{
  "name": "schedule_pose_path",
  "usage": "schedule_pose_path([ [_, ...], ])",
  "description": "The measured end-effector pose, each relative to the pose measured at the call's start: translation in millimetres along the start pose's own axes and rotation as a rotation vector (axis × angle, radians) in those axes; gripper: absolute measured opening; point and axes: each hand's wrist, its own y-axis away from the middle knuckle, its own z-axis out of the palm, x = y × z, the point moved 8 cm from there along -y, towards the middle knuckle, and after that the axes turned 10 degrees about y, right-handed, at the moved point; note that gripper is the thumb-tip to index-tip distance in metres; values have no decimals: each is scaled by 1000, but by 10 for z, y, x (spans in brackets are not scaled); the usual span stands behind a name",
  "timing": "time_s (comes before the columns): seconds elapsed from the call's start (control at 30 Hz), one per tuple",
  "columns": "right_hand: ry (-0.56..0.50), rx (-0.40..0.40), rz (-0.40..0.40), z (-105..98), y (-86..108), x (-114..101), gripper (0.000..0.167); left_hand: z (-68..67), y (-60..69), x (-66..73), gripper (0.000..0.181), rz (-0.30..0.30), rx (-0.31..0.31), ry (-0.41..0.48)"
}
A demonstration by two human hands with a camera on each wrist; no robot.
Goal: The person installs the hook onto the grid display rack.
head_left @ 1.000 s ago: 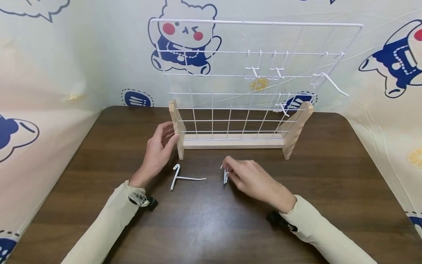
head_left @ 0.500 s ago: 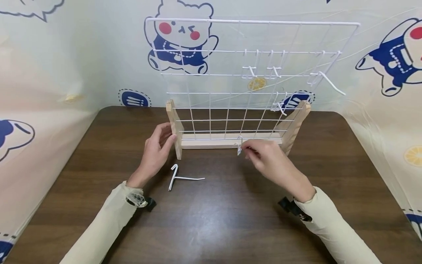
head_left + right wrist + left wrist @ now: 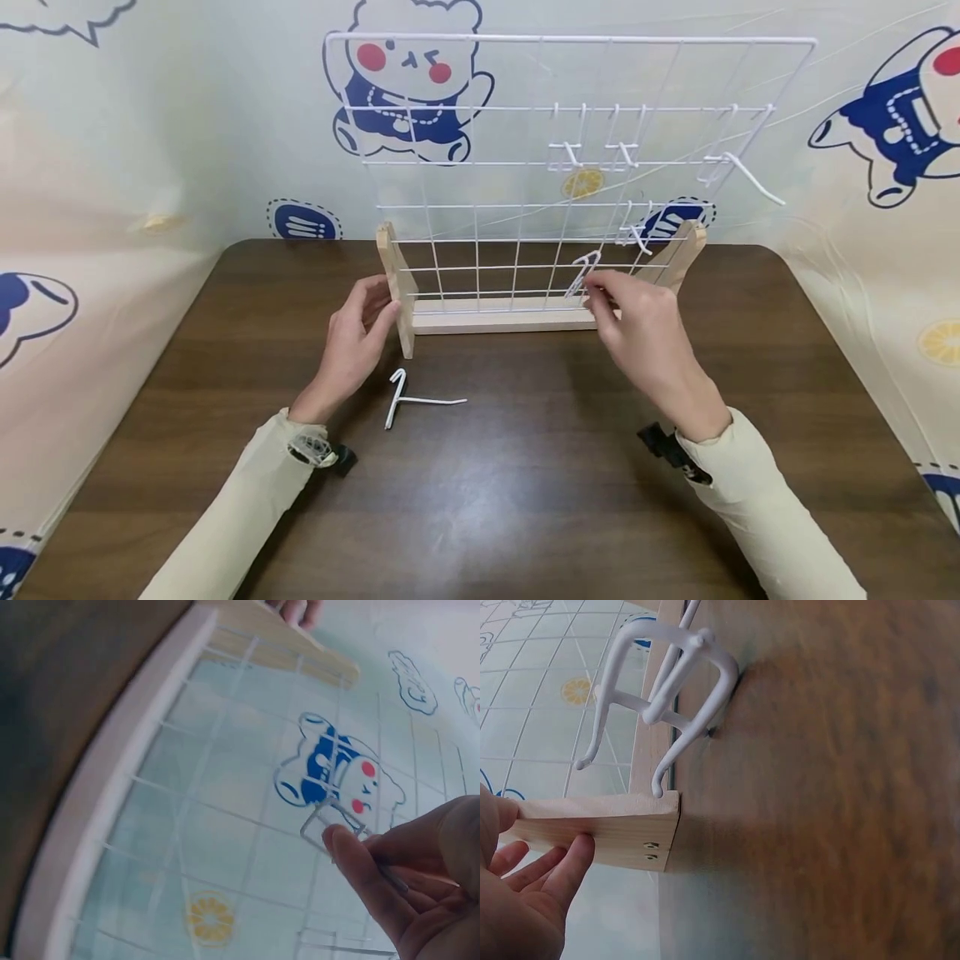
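Observation:
My right hand point(image 3: 648, 337) pinches a white wire hook point(image 3: 581, 274) between thumb and fingers, in front of the lower right part of the white wire grid point(image 3: 480, 38). In the right wrist view the held hook's rectangular end point(image 3: 306, 829) sticks out past the fingertips. My left hand point(image 3: 348, 346) rests on the left wooden upright point(image 3: 397, 293) of the grid's stand, thumb at the front edge and fingers against the outer face. A second white hook point(image 3: 431, 401) lies on the table near it, its prong pointing right.
Several hooks hang on the grid's right half: two side by side point(image 3: 570, 153), a long-pronged one point(image 3: 753, 179) at the far right, one lower down point(image 3: 637, 238). A wooden crossbar point(image 3: 480, 323) joins the uprights. Patterned cloth point(image 3: 187, 125) surrounds the brown table point(image 3: 465, 517).
My right hand has lifted the hook from the tabletop and carried it up and right to the grid. The left hand has stayed on the upright.

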Motion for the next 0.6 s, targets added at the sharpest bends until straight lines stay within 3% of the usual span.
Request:
schedule_pose_path([
  [0.3,111,97,40,-144,-343,14,14,41,18,329,34,9,2,19],
  [0.47,149,142,95,-185,-470,60,17,41,23,369,34,7,0,15],
  [0.6,151,119,121,-116,-526,82,18,21,16,225,34,-11,6,8],
])
